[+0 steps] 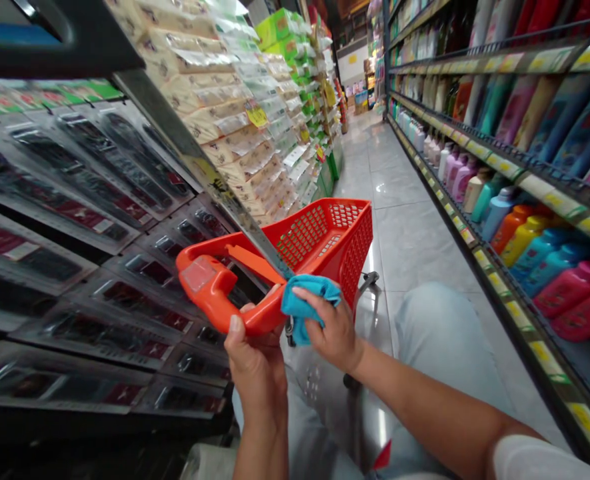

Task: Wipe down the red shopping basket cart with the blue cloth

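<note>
White short sleeve (539, 461), pale grey trousers (442, 340), bare left hand (255, 380), bare right hand (332, 328)

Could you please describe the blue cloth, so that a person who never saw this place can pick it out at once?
In a shop aisle with bottle shelves on one side stands a red plastic shopping cart. The left hand grips its orange handle, and right beside it the right hand pinches the crumpled blue cloth. Unlike the stiff handle and the bottles, it is soft and creased.
</note>
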The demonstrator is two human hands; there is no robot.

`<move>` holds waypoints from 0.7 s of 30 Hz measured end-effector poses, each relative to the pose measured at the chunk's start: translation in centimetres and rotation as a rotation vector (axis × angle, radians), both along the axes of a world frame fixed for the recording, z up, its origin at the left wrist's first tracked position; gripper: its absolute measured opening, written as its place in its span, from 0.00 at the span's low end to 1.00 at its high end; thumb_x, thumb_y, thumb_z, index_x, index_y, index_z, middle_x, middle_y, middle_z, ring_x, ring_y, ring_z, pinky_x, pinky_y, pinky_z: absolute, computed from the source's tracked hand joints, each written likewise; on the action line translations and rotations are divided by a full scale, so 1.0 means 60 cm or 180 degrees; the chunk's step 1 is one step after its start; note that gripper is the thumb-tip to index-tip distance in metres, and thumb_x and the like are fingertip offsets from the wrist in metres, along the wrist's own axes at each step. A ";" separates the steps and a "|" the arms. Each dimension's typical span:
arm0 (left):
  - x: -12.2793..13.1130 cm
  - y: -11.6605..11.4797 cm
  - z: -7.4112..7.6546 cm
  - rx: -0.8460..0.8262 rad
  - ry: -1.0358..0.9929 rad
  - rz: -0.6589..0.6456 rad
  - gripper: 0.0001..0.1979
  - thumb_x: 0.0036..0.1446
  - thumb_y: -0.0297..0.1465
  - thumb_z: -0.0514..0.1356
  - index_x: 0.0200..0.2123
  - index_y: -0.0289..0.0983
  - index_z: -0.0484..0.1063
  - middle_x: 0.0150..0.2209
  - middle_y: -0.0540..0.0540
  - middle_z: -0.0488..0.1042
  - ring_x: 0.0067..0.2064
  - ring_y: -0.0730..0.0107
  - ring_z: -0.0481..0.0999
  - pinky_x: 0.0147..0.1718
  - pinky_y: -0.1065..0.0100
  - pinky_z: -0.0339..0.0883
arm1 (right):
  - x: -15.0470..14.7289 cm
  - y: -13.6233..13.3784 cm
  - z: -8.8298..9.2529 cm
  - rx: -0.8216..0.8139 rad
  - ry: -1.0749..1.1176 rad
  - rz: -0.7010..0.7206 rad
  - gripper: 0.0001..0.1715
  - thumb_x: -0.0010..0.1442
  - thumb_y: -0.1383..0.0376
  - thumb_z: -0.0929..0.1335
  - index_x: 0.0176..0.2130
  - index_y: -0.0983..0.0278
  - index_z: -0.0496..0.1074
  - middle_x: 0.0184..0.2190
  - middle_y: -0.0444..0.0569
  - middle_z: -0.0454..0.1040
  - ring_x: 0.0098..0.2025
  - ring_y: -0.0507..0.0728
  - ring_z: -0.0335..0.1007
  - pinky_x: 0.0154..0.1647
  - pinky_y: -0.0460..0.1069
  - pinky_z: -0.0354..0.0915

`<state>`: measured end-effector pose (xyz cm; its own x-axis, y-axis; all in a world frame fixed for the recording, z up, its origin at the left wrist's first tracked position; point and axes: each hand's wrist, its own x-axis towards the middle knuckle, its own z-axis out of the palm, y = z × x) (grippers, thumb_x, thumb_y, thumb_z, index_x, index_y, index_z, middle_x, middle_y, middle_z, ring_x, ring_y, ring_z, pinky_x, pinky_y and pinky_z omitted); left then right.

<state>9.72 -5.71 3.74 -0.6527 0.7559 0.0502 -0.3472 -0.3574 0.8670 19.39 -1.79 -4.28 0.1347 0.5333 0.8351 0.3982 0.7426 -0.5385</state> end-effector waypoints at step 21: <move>-0.109 0.046 0.086 -0.1299 0.6625 0.0698 0.24 0.57 0.56 0.60 0.33 0.41 0.78 0.27 0.40 0.77 0.33 0.48 0.77 0.40 0.52 0.70 | 0.005 0.070 -0.031 -0.0650 -0.0198 -0.0093 0.34 0.61 0.72 0.63 0.65 0.55 0.67 0.61 0.55 0.62 0.60 0.63 0.65 0.63 0.62 0.66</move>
